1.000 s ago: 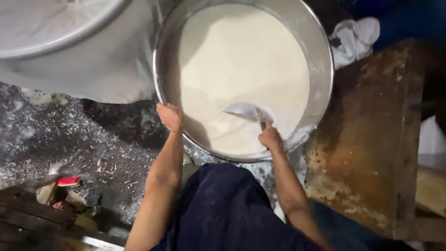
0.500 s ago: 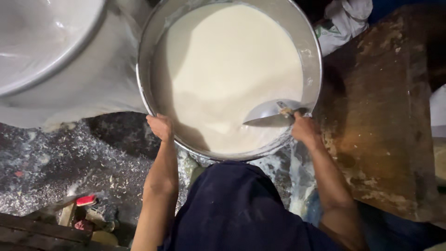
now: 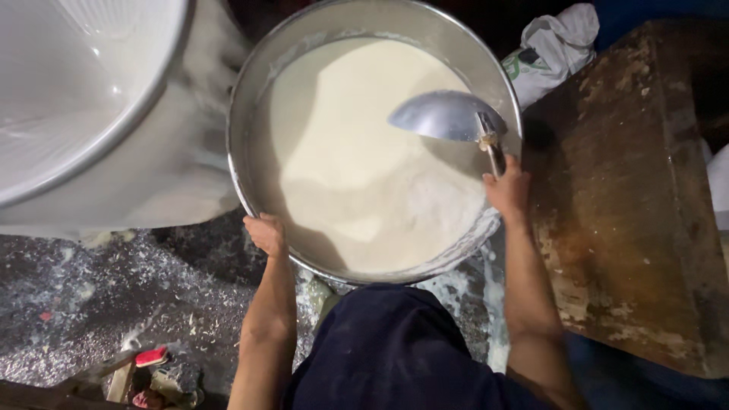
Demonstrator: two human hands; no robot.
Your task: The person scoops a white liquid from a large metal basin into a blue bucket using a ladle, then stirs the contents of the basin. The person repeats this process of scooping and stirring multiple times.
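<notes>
A big round metal pot (image 3: 247,99) stands on the floor in front of me, full of a thick white liquid (image 3: 357,167). My left hand (image 3: 266,233) grips the pot's near rim at the lower left. My right hand (image 3: 507,188) is closed on the handle of a metal ladle (image 3: 448,116). The ladle's bowl is lifted clear of the liquid, over the right side of the pot, its rounded underside facing me.
A large white basin (image 3: 83,99) sits at the upper left on white cloth. A worn brown slab (image 3: 630,197) lies to the right, with a white bag (image 3: 558,42) behind it. The dark floor (image 3: 91,304) is wet and splashed white.
My right hand has raised the ladle out of the liquid and moved it right and away from me. My left hand stayed on the rim.
</notes>
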